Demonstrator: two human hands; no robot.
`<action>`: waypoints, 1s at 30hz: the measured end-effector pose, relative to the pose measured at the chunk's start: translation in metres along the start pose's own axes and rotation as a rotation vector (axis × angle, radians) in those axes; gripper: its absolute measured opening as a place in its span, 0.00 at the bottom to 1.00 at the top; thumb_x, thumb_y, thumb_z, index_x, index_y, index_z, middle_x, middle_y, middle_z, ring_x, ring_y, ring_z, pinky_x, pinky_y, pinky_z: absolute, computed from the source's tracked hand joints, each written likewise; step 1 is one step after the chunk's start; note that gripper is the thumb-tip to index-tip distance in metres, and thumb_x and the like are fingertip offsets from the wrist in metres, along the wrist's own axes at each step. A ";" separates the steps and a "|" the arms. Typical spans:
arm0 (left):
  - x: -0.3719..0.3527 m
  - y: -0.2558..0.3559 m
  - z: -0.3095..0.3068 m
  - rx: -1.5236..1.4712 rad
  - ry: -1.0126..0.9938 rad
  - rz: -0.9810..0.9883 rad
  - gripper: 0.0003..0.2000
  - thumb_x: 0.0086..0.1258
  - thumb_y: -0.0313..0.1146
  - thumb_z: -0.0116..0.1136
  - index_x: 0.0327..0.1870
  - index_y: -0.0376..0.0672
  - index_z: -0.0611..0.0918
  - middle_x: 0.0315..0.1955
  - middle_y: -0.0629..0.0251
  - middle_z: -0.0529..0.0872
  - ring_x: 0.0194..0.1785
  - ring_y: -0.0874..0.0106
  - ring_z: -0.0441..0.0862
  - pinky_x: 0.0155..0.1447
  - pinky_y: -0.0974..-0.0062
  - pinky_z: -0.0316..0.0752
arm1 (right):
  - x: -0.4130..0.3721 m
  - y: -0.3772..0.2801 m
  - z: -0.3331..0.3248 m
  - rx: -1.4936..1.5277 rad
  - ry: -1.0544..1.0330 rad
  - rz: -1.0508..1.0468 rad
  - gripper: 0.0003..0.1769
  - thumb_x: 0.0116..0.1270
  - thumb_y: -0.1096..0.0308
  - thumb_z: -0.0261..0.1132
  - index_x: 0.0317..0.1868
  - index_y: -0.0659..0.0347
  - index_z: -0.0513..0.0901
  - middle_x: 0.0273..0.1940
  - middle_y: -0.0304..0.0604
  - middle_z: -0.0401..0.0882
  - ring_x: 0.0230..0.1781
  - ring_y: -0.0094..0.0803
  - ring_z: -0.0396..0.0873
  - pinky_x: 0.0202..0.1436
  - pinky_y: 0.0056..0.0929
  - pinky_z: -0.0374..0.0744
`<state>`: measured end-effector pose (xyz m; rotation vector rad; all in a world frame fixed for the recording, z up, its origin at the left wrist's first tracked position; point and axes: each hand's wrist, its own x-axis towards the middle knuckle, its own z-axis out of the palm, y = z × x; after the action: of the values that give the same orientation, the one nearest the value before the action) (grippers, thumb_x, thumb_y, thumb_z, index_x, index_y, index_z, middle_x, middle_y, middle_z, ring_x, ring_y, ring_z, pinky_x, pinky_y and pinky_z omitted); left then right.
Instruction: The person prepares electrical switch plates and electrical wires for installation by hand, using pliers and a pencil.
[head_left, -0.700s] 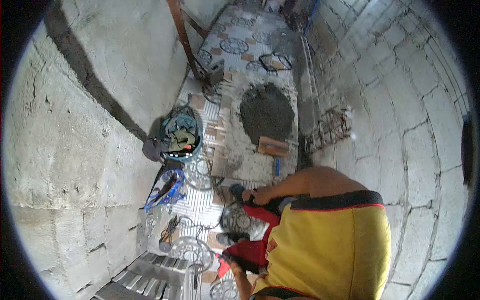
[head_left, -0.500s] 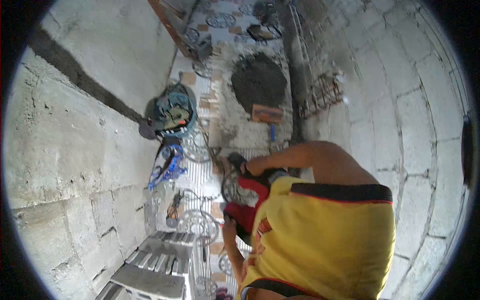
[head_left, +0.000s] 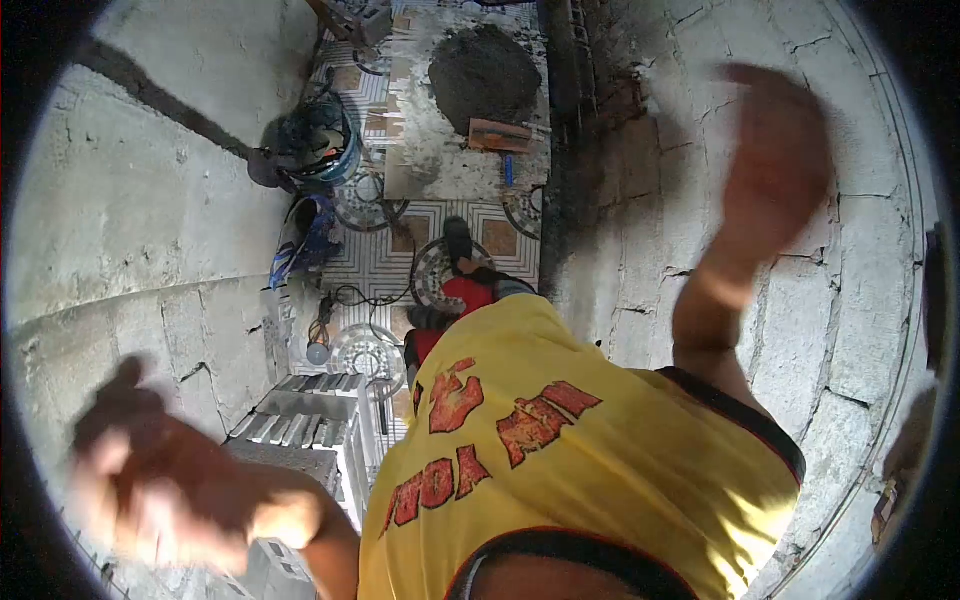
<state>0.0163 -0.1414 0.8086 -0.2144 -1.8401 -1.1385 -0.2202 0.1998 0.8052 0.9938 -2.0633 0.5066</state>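
Observation:
My left hand (head_left: 160, 475) is raised at the lower left, above the stacked grey blocks. It is smeared by motion; one finger stands apart from the others and nothing shows in the palm. At the upper right, my right hand (head_left: 780, 150) is lifted in front of the grey block wall (head_left: 850, 260). Blur hides how its fingers lie. Ahead on the floor, a pale board (head_left: 415, 150) bears a dark heap of wet mortar (head_left: 485, 78). Beside the heap lie an orange-brown float (head_left: 500, 135) and a small blue-handled tool (head_left: 508, 170).
A blue bucket (head_left: 350, 150) with things in it stands by the left wall. Near it lies a blue patterned bag (head_left: 305, 240). A cable (head_left: 365, 298) runs over the patterned tile floor (head_left: 385, 245). Grey hollow blocks (head_left: 310, 410) are stacked at the lower left.
Both hands have come up from low by my legs and spread apart, left hand to the lower left, right hand to the upper right. My body is more upright and the view has shifted.

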 end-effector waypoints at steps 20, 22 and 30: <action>0.152 0.104 0.037 0.139 0.063 0.823 0.13 0.72 0.36 0.53 0.47 0.35 0.80 0.33 0.57 0.85 0.43 0.66 0.81 0.56 0.58 0.74 | 0.135 -0.036 -0.170 0.254 0.484 -0.507 0.07 0.68 0.70 0.60 0.45 0.57 0.82 0.37 0.39 0.85 0.38 0.30 0.81 0.46 0.32 0.77; 0.157 0.103 0.036 0.141 0.067 0.798 0.13 0.72 0.36 0.52 0.47 0.35 0.80 0.33 0.57 0.85 0.43 0.66 0.81 0.56 0.59 0.74 | 0.139 -0.038 -0.170 0.263 0.485 -0.492 0.08 0.68 0.70 0.60 0.45 0.57 0.82 0.37 0.39 0.85 0.37 0.30 0.81 0.46 0.32 0.77; 0.143 0.070 0.051 0.170 0.060 0.788 0.14 0.73 0.37 0.52 0.47 0.35 0.81 0.34 0.57 0.85 0.41 0.67 0.81 0.55 0.60 0.75 | 0.123 -0.029 -0.141 0.262 0.448 -0.543 0.08 0.67 0.71 0.61 0.46 0.57 0.81 0.36 0.39 0.86 0.37 0.30 0.81 0.46 0.33 0.77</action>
<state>-0.0553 -0.1060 0.9559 -0.7207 -1.5553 -0.4308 -0.1787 0.2111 0.9894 1.3885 -1.2849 0.6457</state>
